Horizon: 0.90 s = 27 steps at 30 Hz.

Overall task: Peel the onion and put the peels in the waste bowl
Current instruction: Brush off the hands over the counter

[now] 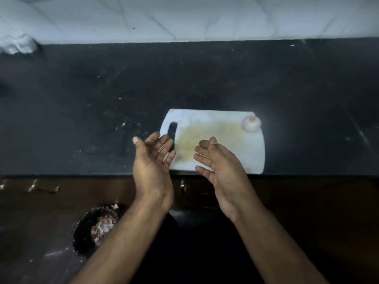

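Observation:
A pale peeled onion (251,123) lies at the far right corner of a white cutting board (242,152) on the dark counter. Both my hands hover above the board's near left part, palms facing each other, fingers straight and spread. My left hand (152,160) and my right hand (219,167) hold nothing and do not touch. A dark waste bowl (82,228) with reddish-white onion peels (102,228) sits low at the left, below the counter edge, partly hidden by my left forearm.
The black counter (102,99) spreads to the left and behind the board, with small white flecks. A white tiled wall (184,17) runs along the back. A crumpled whitish thing (18,45) lies at the far left.

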Motion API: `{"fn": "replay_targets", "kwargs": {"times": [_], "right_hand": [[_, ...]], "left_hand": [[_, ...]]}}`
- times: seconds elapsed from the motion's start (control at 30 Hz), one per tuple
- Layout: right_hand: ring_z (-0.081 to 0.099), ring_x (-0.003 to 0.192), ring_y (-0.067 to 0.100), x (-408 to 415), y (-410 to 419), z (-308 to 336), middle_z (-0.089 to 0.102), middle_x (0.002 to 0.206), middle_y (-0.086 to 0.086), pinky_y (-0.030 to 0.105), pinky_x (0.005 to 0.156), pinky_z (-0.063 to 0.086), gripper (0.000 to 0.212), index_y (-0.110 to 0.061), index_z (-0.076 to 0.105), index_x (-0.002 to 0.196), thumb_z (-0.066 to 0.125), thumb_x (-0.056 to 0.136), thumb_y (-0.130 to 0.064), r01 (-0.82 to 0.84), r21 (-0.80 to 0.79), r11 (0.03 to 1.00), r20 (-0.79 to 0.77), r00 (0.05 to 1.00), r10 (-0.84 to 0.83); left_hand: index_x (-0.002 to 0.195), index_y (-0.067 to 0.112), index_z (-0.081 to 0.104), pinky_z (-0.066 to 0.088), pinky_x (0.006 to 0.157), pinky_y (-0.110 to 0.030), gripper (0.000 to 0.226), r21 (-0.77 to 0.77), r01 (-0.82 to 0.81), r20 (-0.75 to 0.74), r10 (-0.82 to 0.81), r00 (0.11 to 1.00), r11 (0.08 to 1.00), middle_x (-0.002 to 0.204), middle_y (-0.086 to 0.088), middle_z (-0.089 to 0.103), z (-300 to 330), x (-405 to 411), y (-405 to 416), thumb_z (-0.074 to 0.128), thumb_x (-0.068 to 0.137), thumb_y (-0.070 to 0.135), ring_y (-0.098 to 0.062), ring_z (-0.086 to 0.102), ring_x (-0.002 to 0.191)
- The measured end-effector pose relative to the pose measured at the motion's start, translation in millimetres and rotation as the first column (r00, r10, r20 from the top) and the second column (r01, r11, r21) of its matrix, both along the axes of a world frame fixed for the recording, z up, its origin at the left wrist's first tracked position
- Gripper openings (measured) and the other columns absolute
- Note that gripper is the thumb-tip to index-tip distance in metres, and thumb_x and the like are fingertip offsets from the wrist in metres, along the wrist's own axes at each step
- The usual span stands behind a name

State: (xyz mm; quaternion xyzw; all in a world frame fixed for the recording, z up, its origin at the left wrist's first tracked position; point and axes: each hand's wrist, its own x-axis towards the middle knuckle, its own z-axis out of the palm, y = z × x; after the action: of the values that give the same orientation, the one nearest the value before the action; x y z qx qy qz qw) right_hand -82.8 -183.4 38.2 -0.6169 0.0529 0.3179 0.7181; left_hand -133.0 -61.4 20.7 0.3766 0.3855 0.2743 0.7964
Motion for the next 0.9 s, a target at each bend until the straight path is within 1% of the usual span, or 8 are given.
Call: {"fn": "replay_targets", "kwargs": {"times": [0.2, 0.3, 0.4, 0.5, 0.57, 0.67, 0.8, 0.9], "right_hand": [[0.068, 0.113, 0.014, 52, -30, 37, 0.069, 0.123, 0.000, 0.030, 0.088, 0.056, 0.036, -0.014, 0.065, 0.125, 0.049, 0.107, -0.041, 0.136, -0.069, 0.988, -0.016, 0.990, -0.137], [0.065, 0.111, 0.007, 66, -44, 29, 0.066, 0.128, -0.005, 0.028, 0.088, 0.056, 0.026, -0.022, 0.067, 0.122, 0.052, 0.107, -0.036, 0.182, -0.259, 0.949, 0.268, 0.957, -0.110], [0.062, 0.108, 0.002, 82, -64, 15, 0.062, 0.126, -0.011, 0.024, 0.088, 0.056, 0.021, -0.023, 0.068, 0.121, 0.056, 0.105, -0.029, 0.315, -0.468, 0.825, 0.627, 0.777, 0.059], [0.056, 0.116, 0.010, 103, -70, -2, 0.056, 0.131, -0.006, 0.031, 0.093, 0.054, 0.026, -0.020, 0.065, 0.128, 0.060, 0.102, -0.021, 0.343, -0.584, 0.736, 0.691, 0.686, 0.228], [0.047, 0.129, 0.022, 116, -67, -17, 0.047, 0.146, 0.003, 0.037, 0.103, 0.050, 0.044, -0.016, 0.055, 0.142, 0.064, 0.099, -0.018, 0.298, -0.711, 0.637, 0.628, 0.677, 0.384], [0.038, 0.138, 0.029, 129, -62, -37, 0.033, 0.159, 0.009, 0.042, 0.112, 0.043, 0.061, -0.018, 0.041, 0.153, 0.066, 0.098, -0.018, 0.214, -0.801, 0.560, 0.522, 0.707, 0.477], [0.046, 0.121, 0.026, 138, -58, -51, 0.047, 0.138, 0.007, 0.043, 0.102, 0.050, 0.059, -0.018, 0.046, 0.149, 0.065, 0.095, -0.007, 0.235, -0.794, 0.561, 0.560, 0.643, 0.523], [0.049, 0.113, 0.023, 140, -51, -47, 0.051, 0.126, 0.002, 0.040, 0.093, 0.053, 0.055, -0.019, 0.054, 0.138, 0.073, 0.088, -0.006, 0.281, -0.746, 0.603, 0.645, 0.531, 0.550]], "left_hand": [[0.111, 0.015, 0.070, 0.056, 0.091, -0.034, 0.053, -0.005, 0.143, -0.079, -0.143, 0.987, 0.990, 0.120, -0.009, 0.075, 37, 58, -21, 0.032, 0.114, 0.052, -0.021, 0.075, 0.111], [0.107, 0.017, 0.071, 0.057, 0.089, -0.035, 0.045, 0.003, 0.126, -0.135, -0.124, 0.983, 0.992, 0.115, -0.006, 0.074, 32, 75, -20, 0.037, 0.115, 0.045, -0.021, 0.074, 0.109], [0.111, 0.018, 0.069, 0.054, 0.087, -0.033, 0.030, 0.059, 0.182, -0.247, -0.162, 0.955, 0.982, 0.117, -0.004, 0.072, 23, 89, -20, 0.044, 0.115, 0.034, -0.022, 0.072, 0.112], [0.124, 0.017, 0.068, 0.054, 0.099, -0.036, 0.021, 0.118, 0.296, -0.337, -0.242, 0.910, 0.948, 0.127, -0.004, 0.071, 6, 98, -15, 0.055, 0.111, 0.027, -0.022, 0.070, 0.120], [0.126, 0.020, 0.070, 0.053, 0.102, -0.029, 0.021, 0.225, 0.438, -0.392, -0.330, 0.858, 0.870, 0.126, 0.003, 0.072, -4, 100, -12, 0.059, 0.109, 0.028, -0.019, 0.066, 0.123], [0.137, 0.020, 0.066, 0.047, 0.095, -0.010, 0.030, 0.433, 0.673, -0.514, -0.450, 0.730, 0.599, 0.134, 0.006, 0.069, -15, 100, -11, 0.062, 0.108, 0.029, -0.014, 0.064, 0.126], [0.159, 0.014, 0.047, 0.027, 0.130, -0.036, 0.057, 0.552, 0.834, -0.740, -0.449, 0.501, 0.022, 0.168, -0.005, 0.043, -35, 101, -3, 0.060, 0.108, 0.037, -0.020, 0.037, 0.156], [0.169, 0.017, 0.027, 0.003, 0.133, -0.042, 0.070, 0.459, 0.796, -0.887, -0.251, 0.387, -0.395, 0.179, -0.004, 0.013, -44, 100, 5, 0.037, 0.111, 0.055, -0.023, 0.008, 0.166]]}}
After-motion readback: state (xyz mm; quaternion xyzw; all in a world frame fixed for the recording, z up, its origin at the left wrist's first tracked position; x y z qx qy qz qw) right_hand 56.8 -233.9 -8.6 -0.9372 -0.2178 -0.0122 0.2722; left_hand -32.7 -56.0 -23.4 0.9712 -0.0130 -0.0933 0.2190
